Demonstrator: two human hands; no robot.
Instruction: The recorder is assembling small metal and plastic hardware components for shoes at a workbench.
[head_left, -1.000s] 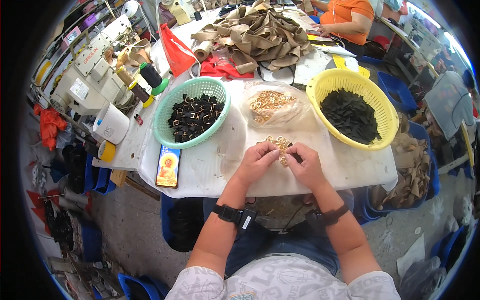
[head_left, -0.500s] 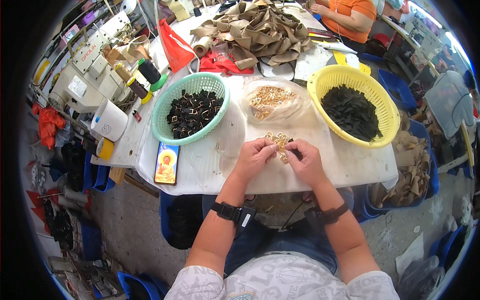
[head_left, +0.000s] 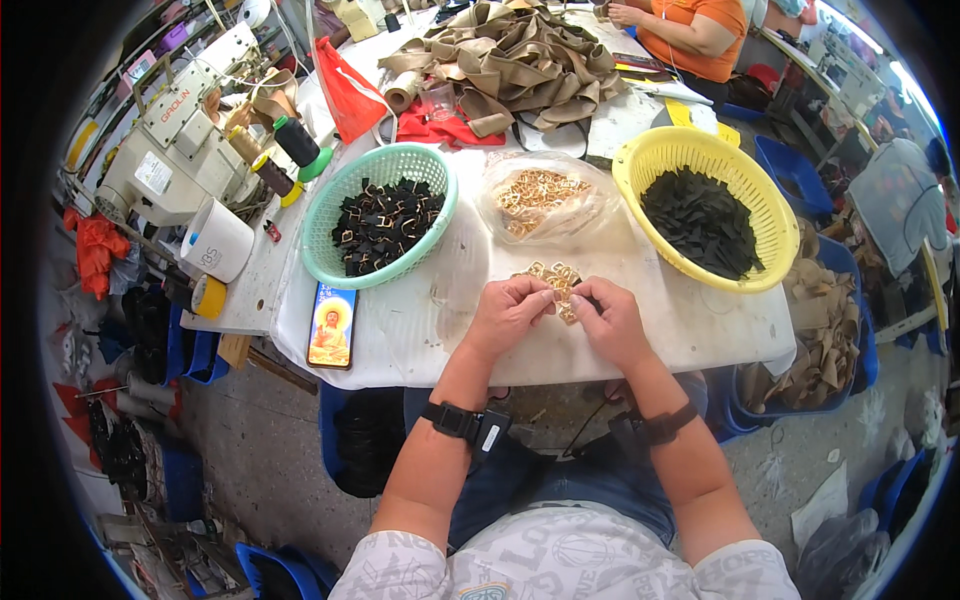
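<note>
Both my hands meet over the front of the white table. My left hand (head_left: 508, 318) is closed in a pinch, thumb against forefinger; what it holds is too small to make out. My right hand (head_left: 612, 325) pinches a black fabric strip (head_left: 592, 303), of which only a bit shows. Between and just beyond the fingertips lies a small pile of gold metal rings (head_left: 556, 274). Farther back, a clear plastic bag (head_left: 515, 228) holds many more. A green basket (head_left: 322, 262) at the left contains black strips with gold rings; a yellow basket (head_left: 783, 215) at the right holds plain black strips.
A phone (head_left: 331, 328) lies below the green basket. Sewing machine (head_left: 185, 140) and thread spools (head_left: 297, 145) stand left. Brown strips (head_left: 520, 60) are heaped at the back, near a person in orange (head_left: 705, 35). A blue bin (head_left: 850, 345) of brown pieces sits right of the table.
My fingers have shifted only slightly; the right fingertips cover more of the black strip. The person at the back has moved a hand a little.
</note>
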